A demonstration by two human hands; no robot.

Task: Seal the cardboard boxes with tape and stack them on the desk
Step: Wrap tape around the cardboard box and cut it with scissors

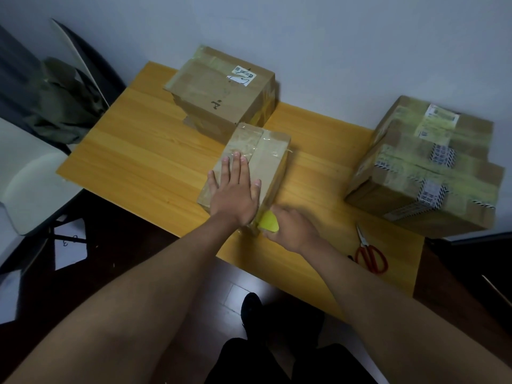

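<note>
A small cardboard box [273, 153] lies in the middle of the wooden desk [138, 151], with clear tape along its top seam. My left hand [235, 189] presses flat on the box top, fingers spread. At the box's near end my right hand [293, 228] grips a yellow tape roll [268, 221], held against the box's near corner. A stack of two taped boxes [221, 92] stands at the back of the desk. Another stack of taped boxes [426, 167] stands on the right.
Red-handled scissors [370, 253] lie near the desk's front right edge. A white chair [30, 173] with a dark green garment [61, 103] stands to the left. The wall [332, 45] runs behind the desk. Dark floor and my black shoe [250, 309] show below.
</note>
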